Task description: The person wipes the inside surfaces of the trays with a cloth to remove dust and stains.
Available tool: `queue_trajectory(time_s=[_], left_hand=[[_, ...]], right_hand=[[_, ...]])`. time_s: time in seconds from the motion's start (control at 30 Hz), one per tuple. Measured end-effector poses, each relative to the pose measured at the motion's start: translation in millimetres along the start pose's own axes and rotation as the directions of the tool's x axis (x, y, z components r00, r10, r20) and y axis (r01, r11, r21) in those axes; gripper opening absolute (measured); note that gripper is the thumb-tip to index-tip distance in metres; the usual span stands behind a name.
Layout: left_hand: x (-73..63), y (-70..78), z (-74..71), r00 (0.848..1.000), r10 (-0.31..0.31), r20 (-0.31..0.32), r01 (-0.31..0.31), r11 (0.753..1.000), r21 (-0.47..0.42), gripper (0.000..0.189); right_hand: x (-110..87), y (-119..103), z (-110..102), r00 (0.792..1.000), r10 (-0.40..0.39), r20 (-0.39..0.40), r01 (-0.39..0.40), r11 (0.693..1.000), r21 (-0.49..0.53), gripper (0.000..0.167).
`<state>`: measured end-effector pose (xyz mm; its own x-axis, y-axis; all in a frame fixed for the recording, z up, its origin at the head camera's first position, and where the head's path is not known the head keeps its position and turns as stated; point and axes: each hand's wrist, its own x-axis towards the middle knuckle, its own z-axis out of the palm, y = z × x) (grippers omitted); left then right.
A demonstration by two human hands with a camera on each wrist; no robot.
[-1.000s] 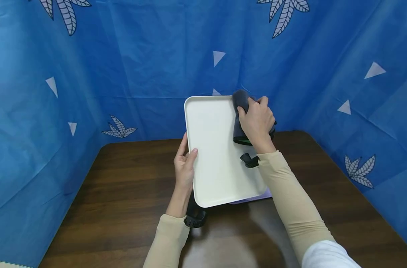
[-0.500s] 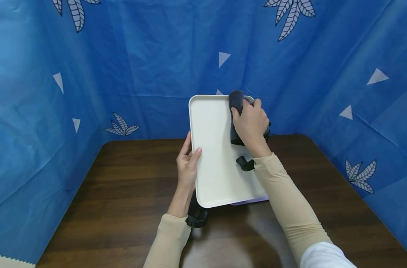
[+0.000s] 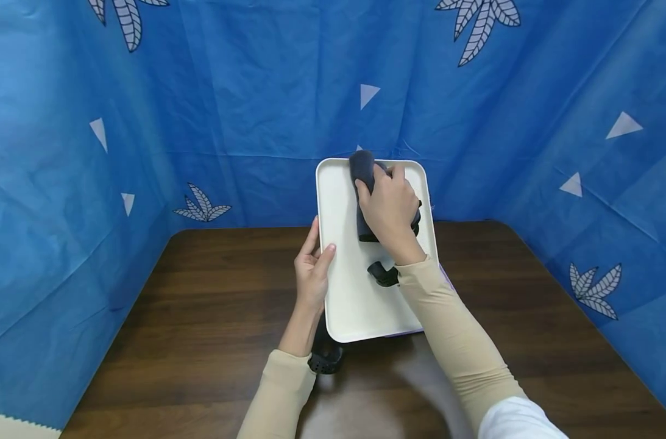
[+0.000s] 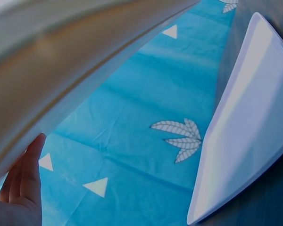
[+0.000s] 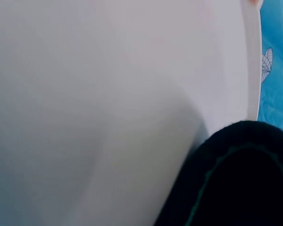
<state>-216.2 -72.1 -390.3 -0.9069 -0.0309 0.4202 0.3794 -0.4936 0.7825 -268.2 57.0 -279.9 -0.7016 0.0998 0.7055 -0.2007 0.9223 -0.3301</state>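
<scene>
A white rectangular tray (image 3: 343, 299) is held up at a tilt above the table. My left hand (image 3: 312, 274) grips its left edge, the thumb over the rim and the other fingers at the side or behind. In the left wrist view, fingers (image 4: 30, 174) touch the tray's underside. My right hand (image 3: 390, 204) holds a folded dark grey cloth (image 3: 361, 164) against the upper part of the tray's face. Close up in the right wrist view, the cloth (image 5: 240, 136) shows a green stitched edge; the right fingers are out of sight there.
A pale purple tray (image 4: 250, 122) lies on the brown wooden table (image 3: 228, 292), mostly hidden behind the white tray in the head view. A blue patterned curtain (image 3: 267, 110) surrounds the table's back and sides. Black wrist straps (image 3: 326, 361) are on both arms.
My right hand has moved the cloth leftward across the tray, from near its right edge towards the middle. My left hand keeps its hold; the tray sits slightly further right in view.
</scene>
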Motion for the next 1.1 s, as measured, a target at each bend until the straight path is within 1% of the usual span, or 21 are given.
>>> queue_trajectory(time_s=[0.2, 0.33, 0.53, 0.63, 0.77, 0.97, 1.1], left_hand=[[-0.3, -3.0, 0.6, 1.000, 0.013, 0.004, -0.014, 1.000, 0.007, 0.062], [-0.8, -3.0, 2.5, 1.000, 0.017, 0.009, -0.018, 1.000, 0.016, 0.061], [-0.8, -3.4, 3.7, 0.998, 0.056, 0.003, -0.056, 0.998, 0.040, 0.062], [-0.2, -3.6, 3.6, 0.998, 0.063, 0.002, -0.063, 0.997, 0.044, 0.062], [0.4, -2.2, 5.0, 0.998, 0.064, 0.006, -0.065, 0.997, 0.038, 0.061], [-1.0, -1.4, 6.6, 1.000, 0.023, 0.006, -0.023, 0.999, 0.037, 0.061], [-1.5, -1.2, 7.1, 1.000, 0.018, 0.012, -0.019, 0.999, 0.037, 0.061]], right_hand=[[-5.3, -15, 2, 0.999, -0.033, -0.012, 0.033, 0.999, 0.015, 0.037], [-10.4, -26, 3, 0.996, -0.084, -0.024, 0.085, 0.996, 0.020, 0.037], [-17.0, -33, 3, 0.987, -0.160, -0.030, 0.161, 0.987, 0.028, 0.038], [-17.8, -30, 2, 0.985, -0.173, -0.028, 0.174, 0.984, 0.039, 0.041], [-17.3, -23, 0, 0.982, -0.186, -0.012, 0.186, 0.979, 0.079, 0.043], [-16.9, -8, -3, 0.981, -0.194, -0.001, 0.192, 0.970, 0.149, 0.043], [-16.0, 1, -5, 0.981, -0.194, 0.004, 0.190, 0.966, 0.177, 0.043]])
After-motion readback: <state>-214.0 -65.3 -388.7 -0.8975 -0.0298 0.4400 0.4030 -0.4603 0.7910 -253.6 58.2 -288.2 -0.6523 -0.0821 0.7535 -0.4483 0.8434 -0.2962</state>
